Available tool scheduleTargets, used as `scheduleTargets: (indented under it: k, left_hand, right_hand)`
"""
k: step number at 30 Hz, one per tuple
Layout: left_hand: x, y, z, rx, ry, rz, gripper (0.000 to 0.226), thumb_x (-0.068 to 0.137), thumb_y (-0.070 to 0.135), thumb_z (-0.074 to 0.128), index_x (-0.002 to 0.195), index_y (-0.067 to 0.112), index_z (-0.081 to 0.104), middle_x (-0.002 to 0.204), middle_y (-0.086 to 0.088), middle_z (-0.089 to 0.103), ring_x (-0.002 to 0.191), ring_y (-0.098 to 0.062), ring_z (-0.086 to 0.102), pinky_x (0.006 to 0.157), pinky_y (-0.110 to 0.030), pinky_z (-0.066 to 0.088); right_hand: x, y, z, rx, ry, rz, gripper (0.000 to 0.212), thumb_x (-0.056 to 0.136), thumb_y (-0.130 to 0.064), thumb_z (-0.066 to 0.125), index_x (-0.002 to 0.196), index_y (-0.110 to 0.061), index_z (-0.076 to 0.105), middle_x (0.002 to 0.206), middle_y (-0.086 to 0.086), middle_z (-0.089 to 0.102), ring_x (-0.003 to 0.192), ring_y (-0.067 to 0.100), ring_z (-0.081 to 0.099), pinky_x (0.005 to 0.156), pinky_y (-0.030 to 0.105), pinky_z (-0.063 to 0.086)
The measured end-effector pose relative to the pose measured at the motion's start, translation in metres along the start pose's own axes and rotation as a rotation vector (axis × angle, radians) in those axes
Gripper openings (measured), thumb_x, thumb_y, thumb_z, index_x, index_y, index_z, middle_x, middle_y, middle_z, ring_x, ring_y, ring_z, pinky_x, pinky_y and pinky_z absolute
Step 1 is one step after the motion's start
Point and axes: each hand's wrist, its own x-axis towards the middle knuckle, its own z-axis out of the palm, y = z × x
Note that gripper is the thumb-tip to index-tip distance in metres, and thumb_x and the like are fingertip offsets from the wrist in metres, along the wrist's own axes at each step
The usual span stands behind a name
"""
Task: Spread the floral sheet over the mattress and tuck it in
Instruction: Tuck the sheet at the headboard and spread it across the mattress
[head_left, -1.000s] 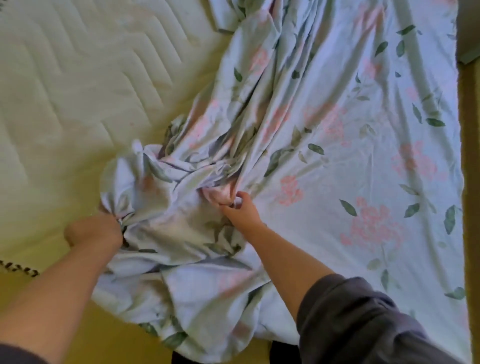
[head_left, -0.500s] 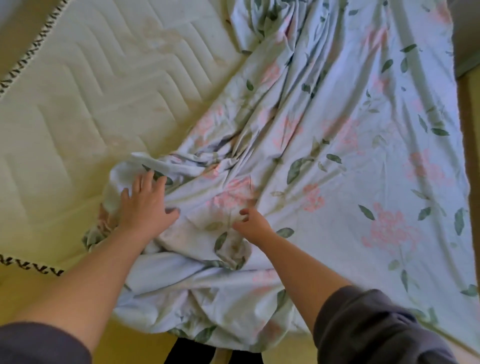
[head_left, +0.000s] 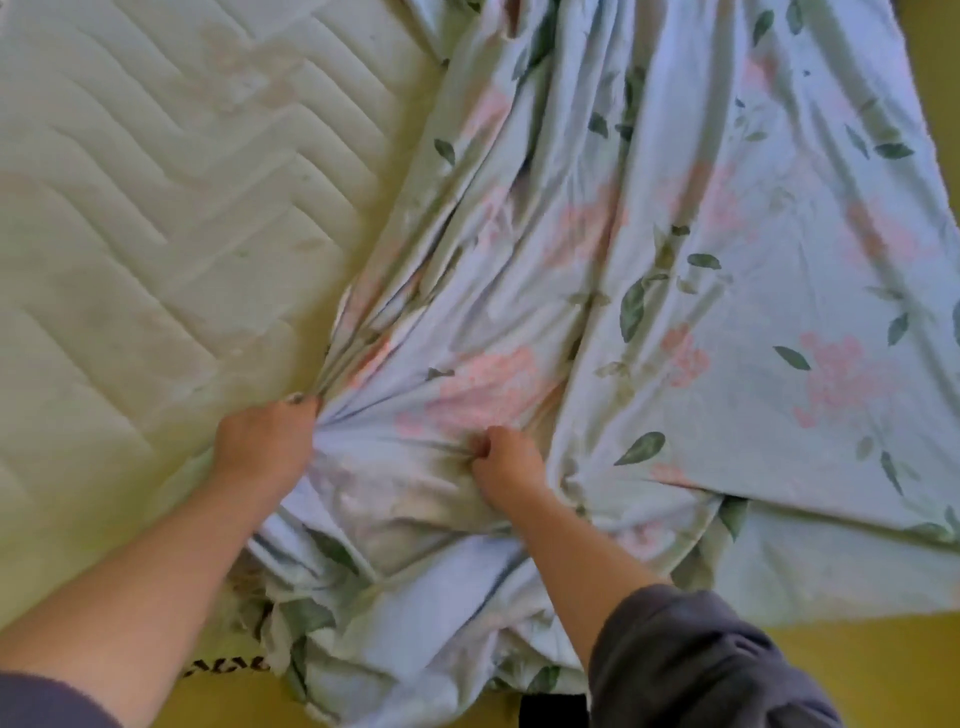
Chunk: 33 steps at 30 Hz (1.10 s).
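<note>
The bare quilted mattress (head_left: 156, 218) fills the upper left of the frame. At lower centre-left, the left hand (head_left: 265, 441) grips a bunched fold of the floral sheet (head_left: 675, 260) at its left edge. Just right of it, the right hand (head_left: 506, 457) is curled, pinching a ridge of the same cloth. The sheet lies wrinkled across the centre and right, its near edge hanging over the mattress at the bottom.
</note>
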Motion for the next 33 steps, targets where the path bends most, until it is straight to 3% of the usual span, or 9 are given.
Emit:
scheduleTargets:
  k: [8, 12, 15, 18, 20, 23, 26, 30, 33]
  left_hand:
    - [-0.026, -0.057, 0.015, 0.149, -0.077, -0.197, 0.03, 0.091, 0.013, 0.043, 0.119, 0.02, 0.051, 0.114, -0.003, 0.06, 0.104, -0.024, 0.061, 0.082, -0.031, 0.046]
    - [-0.038, -0.022, 0.033, 0.103, 0.296, 0.119, 0.057, 0.068, 0.009, 0.07, 0.123, 0.005, 0.054, 0.109, -0.02, 0.054, 0.098, -0.035, 0.051, 0.082, -0.048, 0.037]
    - [-0.063, 0.027, 0.042, -0.015, 0.445, 0.512, 0.041, 0.068, 0.02, 0.067, 0.106, 0.009, 0.057, 0.099, -0.015, 0.06, 0.087, -0.033, 0.058, 0.074, -0.044, 0.041]
    - [-0.102, 0.071, 0.05, 0.034, 0.133, 0.815, 0.041, 0.073, 0.05, 0.045, 0.1, 0.02, 0.055, 0.093, -0.002, 0.059, 0.083, -0.024, 0.059, 0.071, -0.037, 0.042]
    - [-0.115, 0.087, 0.066, 0.198, -0.05, 0.774, 0.057, 0.07, 0.059, 0.05, 0.114, 0.023, 0.051, 0.107, -0.001, 0.054, 0.097, -0.024, 0.053, 0.077, -0.038, 0.038]
    - [-0.116, 0.098, 0.075, 0.327, -0.068, 0.723, 0.047, 0.05, 0.025, 0.084, 0.091, 0.015, 0.064, 0.087, -0.008, 0.058, 0.075, -0.029, 0.056, 0.064, -0.036, 0.042]
    - [-0.112, 0.096, 0.07, 0.279, 0.046, 0.782, 0.036, 0.04, 0.0, 0.084, 0.068, 0.012, 0.065, 0.064, -0.007, 0.058, 0.054, -0.027, 0.056, 0.047, -0.035, 0.044]
    - [-0.122, 0.069, 0.055, 0.262, -0.232, 0.65, 0.036, 0.093, 0.007, 0.036, 0.128, 0.014, 0.044, 0.103, -0.013, 0.061, 0.079, -0.023, 0.053, 0.069, -0.036, 0.042]
    - [-0.149, 0.055, 0.063, 0.543, -0.457, 0.728, 0.038, 0.095, 0.005, 0.036, 0.131, 0.013, 0.041, 0.133, -0.018, 0.05, 0.119, -0.032, 0.049, 0.101, -0.045, 0.032]
  right_hand:
    - [-0.028, -0.049, 0.029, 0.097, -0.245, -0.24, 0.017, 0.084, -0.016, 0.05, 0.094, -0.01, 0.063, 0.101, 0.014, 0.063, 0.095, 0.033, 0.06, 0.079, 0.035, 0.049]
    - [-0.057, 0.016, 0.021, -0.083, 0.044, -0.303, 0.026, 0.087, -0.03, 0.052, 0.107, -0.014, 0.054, 0.107, 0.007, 0.052, 0.1, 0.026, 0.05, 0.083, 0.039, 0.04]
    - [-0.091, 0.078, 0.015, -0.184, 0.178, -0.318, 0.019, 0.089, -0.034, 0.05, 0.097, -0.016, 0.049, 0.095, 0.001, 0.051, 0.088, 0.025, 0.051, 0.074, 0.034, 0.035]
    - [-0.116, 0.132, 0.022, -0.429, -0.09, -0.337, 0.048, 0.085, -0.048, 0.053, 0.121, -0.018, 0.044, 0.12, 0.005, 0.048, 0.11, 0.028, 0.047, 0.087, 0.039, 0.038]
    - [-0.125, 0.154, 0.033, -0.54, -0.146, -0.376, 0.065, 0.079, -0.049, 0.062, 0.132, -0.021, 0.038, 0.134, 0.005, 0.039, 0.123, 0.029, 0.039, 0.096, 0.045, 0.038]
    - [-0.122, 0.164, 0.049, -0.604, 0.01, -0.409, 0.046, 0.074, -0.022, 0.073, 0.117, -0.02, 0.057, 0.124, 0.007, 0.048, 0.113, 0.031, 0.047, 0.088, 0.044, 0.045]
    - [-0.118, 0.158, 0.048, -0.442, 0.127, -0.375, 0.016, 0.082, -0.016, 0.065, 0.098, -0.017, 0.062, 0.1, 0.004, 0.054, 0.091, 0.027, 0.051, 0.075, 0.038, 0.042]
    - [-0.129, 0.146, 0.045, 0.0, -0.179, -0.179, 0.006, 0.093, -0.015, 0.046, 0.098, -0.016, 0.05, 0.095, 0.009, 0.059, 0.086, 0.029, 0.053, 0.069, 0.034, 0.039]
    - [-0.154, 0.135, 0.065, -0.066, -0.609, -0.267, 0.003, 0.09, -0.014, 0.053, 0.089, -0.014, 0.051, 0.091, 0.009, 0.054, 0.084, 0.021, 0.049, 0.069, 0.03, 0.035]
